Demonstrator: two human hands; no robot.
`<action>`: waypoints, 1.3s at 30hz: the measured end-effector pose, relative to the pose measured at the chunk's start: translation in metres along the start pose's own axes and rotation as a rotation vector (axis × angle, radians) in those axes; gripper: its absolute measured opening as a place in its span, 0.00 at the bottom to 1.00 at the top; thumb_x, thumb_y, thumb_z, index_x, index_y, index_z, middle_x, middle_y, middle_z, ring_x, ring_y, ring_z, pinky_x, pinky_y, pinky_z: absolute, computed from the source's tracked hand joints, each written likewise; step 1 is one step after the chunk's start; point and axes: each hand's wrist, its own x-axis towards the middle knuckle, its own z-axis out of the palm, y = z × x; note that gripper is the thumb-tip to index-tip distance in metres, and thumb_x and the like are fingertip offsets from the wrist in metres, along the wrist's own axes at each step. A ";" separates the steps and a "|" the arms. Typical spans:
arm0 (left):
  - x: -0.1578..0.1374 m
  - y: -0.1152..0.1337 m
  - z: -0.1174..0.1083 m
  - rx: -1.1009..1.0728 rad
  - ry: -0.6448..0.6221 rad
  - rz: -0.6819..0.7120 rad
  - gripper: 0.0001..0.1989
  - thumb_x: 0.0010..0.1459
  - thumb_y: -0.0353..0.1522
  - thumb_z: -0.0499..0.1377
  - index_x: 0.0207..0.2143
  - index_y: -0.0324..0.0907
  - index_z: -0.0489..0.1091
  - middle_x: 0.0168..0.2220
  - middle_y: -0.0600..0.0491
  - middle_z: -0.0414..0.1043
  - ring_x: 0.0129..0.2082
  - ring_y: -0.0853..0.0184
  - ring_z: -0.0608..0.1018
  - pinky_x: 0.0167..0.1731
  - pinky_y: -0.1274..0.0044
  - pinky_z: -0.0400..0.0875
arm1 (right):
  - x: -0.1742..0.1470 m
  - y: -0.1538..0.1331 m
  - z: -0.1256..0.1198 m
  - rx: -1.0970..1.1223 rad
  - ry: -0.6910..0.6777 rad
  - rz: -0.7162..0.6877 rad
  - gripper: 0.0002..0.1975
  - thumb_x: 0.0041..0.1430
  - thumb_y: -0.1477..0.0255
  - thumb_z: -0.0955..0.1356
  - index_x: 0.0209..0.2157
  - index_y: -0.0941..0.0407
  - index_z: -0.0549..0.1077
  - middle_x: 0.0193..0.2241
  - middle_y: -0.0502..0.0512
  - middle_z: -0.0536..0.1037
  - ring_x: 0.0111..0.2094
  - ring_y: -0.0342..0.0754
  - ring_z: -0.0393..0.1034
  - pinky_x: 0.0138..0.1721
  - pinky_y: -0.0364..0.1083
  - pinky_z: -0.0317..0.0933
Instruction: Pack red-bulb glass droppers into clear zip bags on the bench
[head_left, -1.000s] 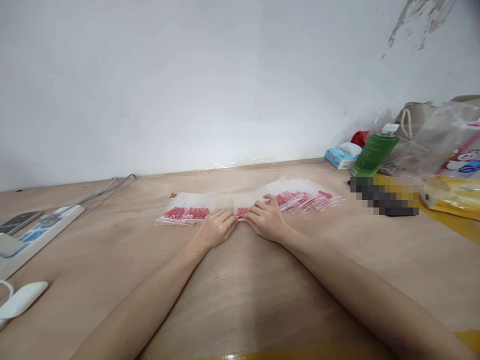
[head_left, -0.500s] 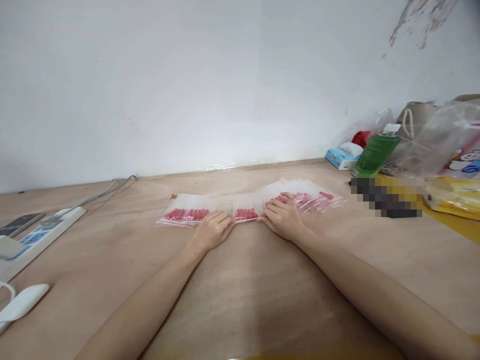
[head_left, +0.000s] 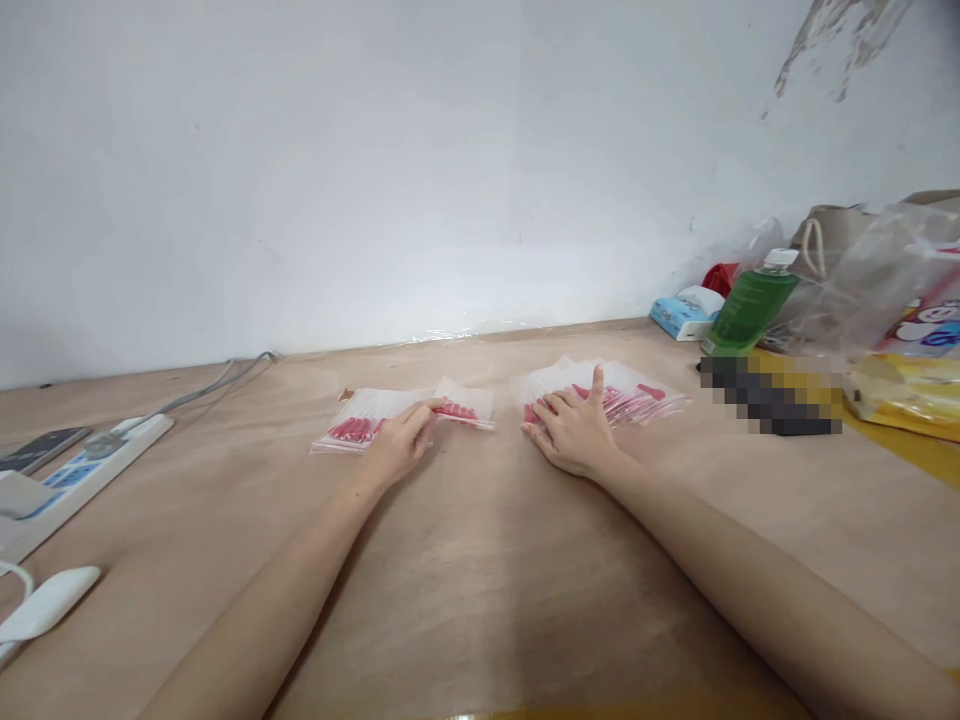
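My left hand (head_left: 403,440) is closed on the edge of a small clear plastic bag (head_left: 461,405) with a row of red marks or pieces along it; I cannot tell if they are printed or inside. Just behind that hand lies a pile of similar bags (head_left: 352,425), fanned in overlapping layers. To the right, my right hand (head_left: 574,430) rests with fingers spread, thumb up, on a second fanned pile of bags (head_left: 630,385). Its palm hides part of that pile.
A white power strip (head_left: 135,445) with a grey cable, a phone (head_left: 45,447) and a white device (head_left: 56,603) lie at left. On the right are a tissue pack (head_left: 681,316), a green bottle (head_left: 754,300), a pixelated dark object (head_left: 772,395) and plastic bags (head_left: 877,260). A wall stands behind.
My left hand has moved left with the bag, which was flat between both hands and is now tilted over the left pile. My right hand has let go of the bag and its thumb has lifted.
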 end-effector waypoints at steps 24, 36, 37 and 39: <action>0.013 0.029 0.005 0.191 -0.214 0.249 0.10 0.56 0.33 0.53 0.41 0.41 0.67 0.40 0.49 0.72 0.43 0.62 0.72 0.45 0.68 0.62 | 0.004 0.008 0.001 0.332 0.011 -0.198 0.10 0.51 0.66 0.66 0.36 0.52 0.74 0.34 0.52 0.75 0.40 0.49 0.64 0.53 0.60 0.37; 0.015 0.022 0.035 0.181 -0.008 0.279 0.08 0.58 0.32 0.54 0.38 0.41 0.70 0.38 0.51 0.74 0.38 0.66 0.75 0.45 0.71 0.68 | 0.003 0.000 0.016 0.221 0.091 -0.134 0.10 0.59 0.71 0.61 0.29 0.55 0.73 0.28 0.51 0.75 0.34 0.45 0.64 0.52 0.56 0.37; 0.014 0.021 0.035 0.205 0.012 0.296 0.07 0.58 0.31 0.54 0.37 0.41 0.70 0.37 0.51 0.75 0.37 0.66 0.76 0.46 0.70 0.68 | 0.003 0.001 0.016 0.228 0.084 -0.112 0.10 0.59 0.72 0.61 0.29 0.55 0.72 0.28 0.51 0.75 0.34 0.45 0.64 0.52 0.55 0.38; 0.014 0.019 0.035 0.256 0.056 0.334 0.06 0.58 0.28 0.53 0.35 0.41 0.70 0.35 0.52 0.75 0.35 0.67 0.76 0.45 0.70 0.69 | 0.003 0.002 0.015 0.244 0.074 -0.084 0.11 0.60 0.72 0.60 0.29 0.56 0.72 0.28 0.51 0.75 0.34 0.45 0.65 0.51 0.55 0.38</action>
